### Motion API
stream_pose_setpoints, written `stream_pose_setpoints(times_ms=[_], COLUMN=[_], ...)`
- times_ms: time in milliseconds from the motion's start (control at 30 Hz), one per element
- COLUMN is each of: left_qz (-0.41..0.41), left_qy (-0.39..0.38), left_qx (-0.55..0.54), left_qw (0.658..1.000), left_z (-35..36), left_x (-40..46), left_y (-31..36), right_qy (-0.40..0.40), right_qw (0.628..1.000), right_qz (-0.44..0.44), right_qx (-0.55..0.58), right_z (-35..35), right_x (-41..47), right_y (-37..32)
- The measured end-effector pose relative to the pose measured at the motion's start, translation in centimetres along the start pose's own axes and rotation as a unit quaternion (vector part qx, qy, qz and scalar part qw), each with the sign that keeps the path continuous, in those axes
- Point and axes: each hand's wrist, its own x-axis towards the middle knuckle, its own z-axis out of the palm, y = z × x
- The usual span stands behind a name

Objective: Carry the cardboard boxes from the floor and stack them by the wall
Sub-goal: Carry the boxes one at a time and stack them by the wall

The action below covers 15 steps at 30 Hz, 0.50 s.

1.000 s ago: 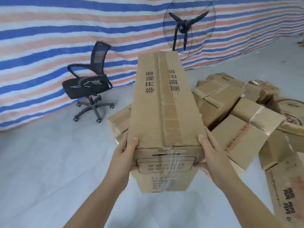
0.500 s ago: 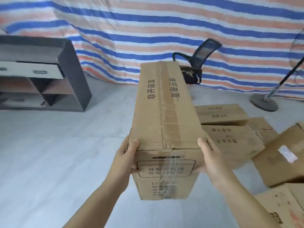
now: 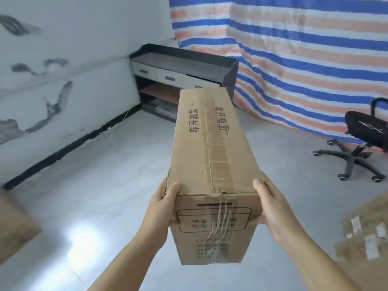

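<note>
A long brown cardboard box (image 3: 212,148) with printed black characters and a taped seam is held up in front of me, its length pointing away. My left hand (image 3: 164,203) grips its near left corner, thumb on the top edge. My right hand (image 3: 269,204) grips the near right corner the same way. The box hangs above the grey floor, clear of everything. A white wall (image 3: 63,76) with dark marks runs along the left.
A dark cabinet (image 3: 182,80) with drawers stands in the far corner against a striped tarp (image 3: 304,55). A black office chair (image 3: 361,139) is at the right. One cardboard box (image 3: 14,223) lies at the left edge, another blurred box (image 3: 365,234) at the lower right.
The view has swung left with the box still in both hands: the box pile and fan are out of sight, the cabinet and white wall have come into view ahead.
</note>
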Motion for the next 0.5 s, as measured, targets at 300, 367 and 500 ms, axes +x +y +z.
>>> stream_pose_setpoints(times_ms=[300,367,500], left_qz=[0.013,0.011,0.005], left_qy=[0.149,0.182,0.251], left_qx=[-0.071,-0.084,-0.102], left_qw=[0.986,0.98,0.963], left_z=[-13.5,-16.1,-21.2], left_x=[3.7,5.4,9.6], left_y=[1.3,1.6,2.7], right_qy=[-0.154,-0.189,-0.243], right_qw=[0.986,0.98,0.967], right_qz=[-0.029,-0.024,-0.008], right_qx=[-0.048,-0.057,-0.081], right_z=[17.0,20.8,28.6], right_x=[6.7,8.8,13.4], right_y=[-3.1,-3.6,-5.0])
